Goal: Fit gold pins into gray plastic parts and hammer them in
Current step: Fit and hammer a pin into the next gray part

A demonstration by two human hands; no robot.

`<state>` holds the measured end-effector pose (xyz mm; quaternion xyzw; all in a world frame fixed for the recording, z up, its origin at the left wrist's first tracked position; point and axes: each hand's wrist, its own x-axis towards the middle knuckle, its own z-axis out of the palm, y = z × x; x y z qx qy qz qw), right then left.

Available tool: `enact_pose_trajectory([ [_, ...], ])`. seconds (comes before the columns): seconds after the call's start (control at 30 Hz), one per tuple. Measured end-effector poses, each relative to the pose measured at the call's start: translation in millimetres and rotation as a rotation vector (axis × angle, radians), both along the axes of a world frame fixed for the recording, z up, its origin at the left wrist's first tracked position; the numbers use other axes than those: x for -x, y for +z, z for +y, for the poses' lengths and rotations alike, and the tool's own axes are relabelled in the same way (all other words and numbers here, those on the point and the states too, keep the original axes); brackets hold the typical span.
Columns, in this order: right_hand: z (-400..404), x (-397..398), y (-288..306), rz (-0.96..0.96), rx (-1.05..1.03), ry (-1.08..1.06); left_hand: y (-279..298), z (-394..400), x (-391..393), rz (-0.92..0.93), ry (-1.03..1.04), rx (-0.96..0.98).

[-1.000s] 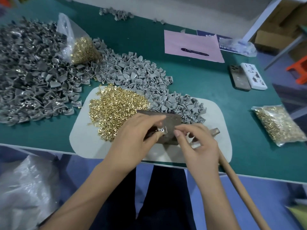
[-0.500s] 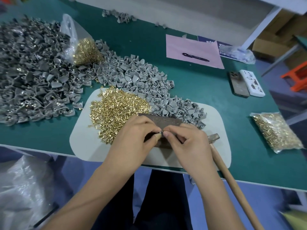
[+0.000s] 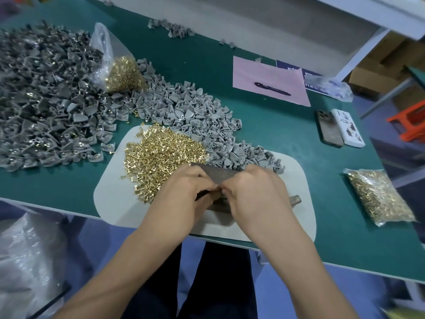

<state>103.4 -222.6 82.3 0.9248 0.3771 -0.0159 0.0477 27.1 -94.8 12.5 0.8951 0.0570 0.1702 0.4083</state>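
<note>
Here, seen from above: two bare hands meeting fingertip to fingertip over a dark metal block (image 3: 216,174) on a pale gray mat (image 3: 110,196) at the near edge of a green table (image 3: 264,139). Left hand (image 3: 184,194) curled, fingers pinched together at the meeting point; right hand (image 3: 255,192) likewise curled and pinching. Whatever sits between the fingertips too small and hidden to make out. Just left of the hands, on the mat, a heap of gold pins (image 3: 161,155). Behind the hands, a trail of light gray plastic parts (image 3: 195,116) spilling onto the mat's far edge. Far left, a large mound of darker gray parts (image 3: 41,107), with an open clear bag of pins (image 3: 122,72) lying on it. Peeking out beside the right hand, a metal hammer head (image 3: 295,200). Farther right, a sealed bag of pins (image 3: 377,196), two phones (image 3: 338,130), and a pink sheet (image 3: 269,79) with a pen (image 3: 272,88) on it.
</note>
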Motion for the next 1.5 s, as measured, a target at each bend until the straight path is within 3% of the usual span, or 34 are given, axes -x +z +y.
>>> enact_pose_trajectory([
  [0.17,1.2,-3.1,-2.1,-0.028,-0.005,0.019,-1.1,4.1,-1.6,-0.005,-0.006,0.018],
  [0.3,-15.9,-9.2,-19.1,0.05,-0.271,0.013,-1.5,4.8,-3.2,-0.003,0.019,0.019],
  [0.37,-29.0,-8.5,-32.6,0.168,-0.503,-0.035,-1.8,3.6,-2.5,-0.01,0.025,0.036],
  [0.43,-52.3,-7.7,-47.6,0.122,-0.722,-0.144,-1.6,2.4,-1.5,-0.006,0.026,0.051],
  [0.53,-89.9,-4.4,-70.1,-0.095,-0.723,-0.432,-2.4,1.5,-2.5,-0.002,0.036,0.033],
  [0.67,-116.7,10.0,-90.6,-0.02,-0.638,-0.676,-1.4,-1.9,-5.1,0.007,0.045,-0.026],
  [1.03,-120.9,9.6,-96.4,0.012,-0.63,-0.67,-2.7,-12.9,-11.7,0.002,0.028,-0.146],
  [1.2,-124.3,8.7,-81.2,0.029,-0.699,-0.641,-8.1,-15.9,-14.6,0.0,0.05,-0.098],
  [1.33,-119.6,7.0,-51.5,0.206,-0.826,-0.496,-8.2,-16.3,-13.7,0.012,0.064,-0.091],
  [1.5,-91.6,6.0,-33.4,0.212,-0.644,-0.31,-2.1,-22.2,-10.4,0.07,0.065,-0.251],
])
